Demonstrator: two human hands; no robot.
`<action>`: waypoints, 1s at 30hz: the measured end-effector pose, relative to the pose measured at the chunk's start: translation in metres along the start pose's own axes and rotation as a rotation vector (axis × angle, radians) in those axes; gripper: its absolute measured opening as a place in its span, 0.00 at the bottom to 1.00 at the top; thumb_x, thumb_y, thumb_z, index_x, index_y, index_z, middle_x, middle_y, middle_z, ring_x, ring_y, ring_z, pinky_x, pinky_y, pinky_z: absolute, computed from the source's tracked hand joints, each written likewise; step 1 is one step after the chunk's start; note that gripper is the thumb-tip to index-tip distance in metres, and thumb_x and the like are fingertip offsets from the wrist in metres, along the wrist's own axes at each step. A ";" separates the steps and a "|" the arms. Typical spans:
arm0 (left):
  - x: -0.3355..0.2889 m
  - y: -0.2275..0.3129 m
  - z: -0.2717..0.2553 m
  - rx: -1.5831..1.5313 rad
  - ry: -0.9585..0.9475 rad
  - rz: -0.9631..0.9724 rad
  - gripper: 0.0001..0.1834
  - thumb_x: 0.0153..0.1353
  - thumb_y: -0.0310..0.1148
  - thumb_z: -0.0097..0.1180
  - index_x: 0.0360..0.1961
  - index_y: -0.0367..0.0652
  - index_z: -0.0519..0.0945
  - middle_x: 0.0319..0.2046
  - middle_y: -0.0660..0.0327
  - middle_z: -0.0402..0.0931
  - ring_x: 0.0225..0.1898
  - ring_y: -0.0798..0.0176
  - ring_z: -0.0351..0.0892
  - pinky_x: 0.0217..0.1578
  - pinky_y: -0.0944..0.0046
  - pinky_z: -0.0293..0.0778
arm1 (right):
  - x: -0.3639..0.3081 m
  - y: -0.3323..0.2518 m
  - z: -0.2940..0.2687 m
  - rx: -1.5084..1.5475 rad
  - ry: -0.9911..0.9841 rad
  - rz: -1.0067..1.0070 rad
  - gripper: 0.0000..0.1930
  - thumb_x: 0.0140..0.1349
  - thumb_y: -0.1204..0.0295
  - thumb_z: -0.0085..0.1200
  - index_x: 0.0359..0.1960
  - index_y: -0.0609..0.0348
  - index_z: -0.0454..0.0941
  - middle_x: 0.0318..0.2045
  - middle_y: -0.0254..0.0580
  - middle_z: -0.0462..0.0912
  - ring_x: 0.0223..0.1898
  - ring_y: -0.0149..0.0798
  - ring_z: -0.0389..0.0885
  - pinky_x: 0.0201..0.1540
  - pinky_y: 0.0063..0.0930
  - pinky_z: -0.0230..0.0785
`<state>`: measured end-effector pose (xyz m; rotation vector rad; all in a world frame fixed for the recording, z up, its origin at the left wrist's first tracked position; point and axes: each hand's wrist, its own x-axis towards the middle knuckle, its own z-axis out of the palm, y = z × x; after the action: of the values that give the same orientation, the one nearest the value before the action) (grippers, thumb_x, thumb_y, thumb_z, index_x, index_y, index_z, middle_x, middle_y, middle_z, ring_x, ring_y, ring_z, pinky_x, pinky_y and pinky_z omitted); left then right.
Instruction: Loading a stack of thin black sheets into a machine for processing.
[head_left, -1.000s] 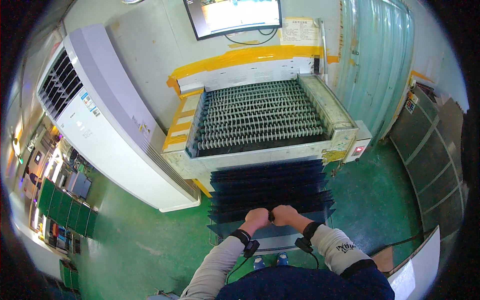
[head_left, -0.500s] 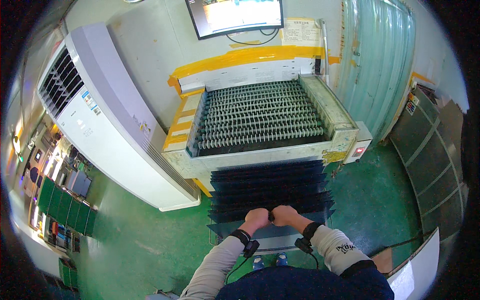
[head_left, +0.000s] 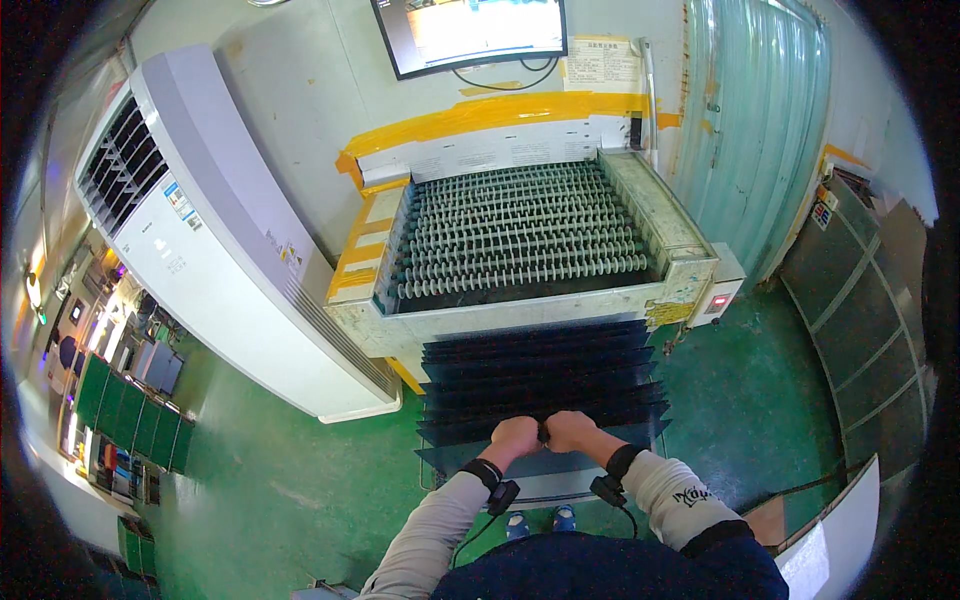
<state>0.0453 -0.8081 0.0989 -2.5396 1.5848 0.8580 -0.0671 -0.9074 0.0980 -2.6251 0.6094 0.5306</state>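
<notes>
My left hand [head_left: 514,436] and my right hand [head_left: 572,432] meet at the near side of a rack of dark panels. Both are closed, with fingers curled in and knuckles close together. A small dark piece [head_left: 543,434] shows between them, too little of it to name. Several thin, dark blue-black panels [head_left: 535,375] stand in a row on edge just beyond my hands. Whether my fingers touch the nearest panel [head_left: 560,462] is hidden behind the hands. Black bands with small devices [head_left: 607,489] and cables are strapped round both wrists.
Behind the panels stands a metal roller conveyor [head_left: 520,235] with rows of discs and a red-lit switch box [head_left: 718,302]. A white air conditioner [head_left: 230,260] stands at left. Dark mesh-like panels [head_left: 850,310] lean at right. A monitor [head_left: 480,30] hangs above.
</notes>
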 end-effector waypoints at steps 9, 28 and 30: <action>-0.004 0.001 -0.004 -0.005 0.007 0.013 0.15 0.48 0.38 0.60 0.35 0.41 0.84 0.38 0.49 0.82 0.41 0.46 0.82 0.41 0.51 0.78 | 0.002 0.004 0.005 0.010 0.037 -0.025 0.14 0.49 0.61 0.55 0.33 0.57 0.83 0.34 0.54 0.83 0.39 0.56 0.82 0.42 0.47 0.75; -0.002 0.001 -0.003 0.008 0.001 0.024 0.15 0.48 0.39 0.60 0.35 0.41 0.84 0.36 0.50 0.82 0.39 0.47 0.83 0.41 0.51 0.78 | -0.001 0.000 -0.002 -0.002 -0.015 0.015 0.15 0.50 0.61 0.56 0.38 0.53 0.83 0.38 0.53 0.83 0.42 0.55 0.81 0.45 0.46 0.75; -0.001 0.001 -0.002 0.004 0.008 0.019 0.15 0.48 0.39 0.60 0.35 0.41 0.84 0.36 0.50 0.82 0.40 0.47 0.82 0.41 0.51 0.78 | 0.001 0.002 0.001 -0.001 -0.005 0.016 0.15 0.50 0.62 0.55 0.37 0.53 0.83 0.37 0.53 0.83 0.42 0.55 0.81 0.45 0.46 0.75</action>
<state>0.0454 -0.8083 0.1017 -2.5325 1.6139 0.8462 -0.0676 -0.9085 0.0966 -2.6213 0.6293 0.5418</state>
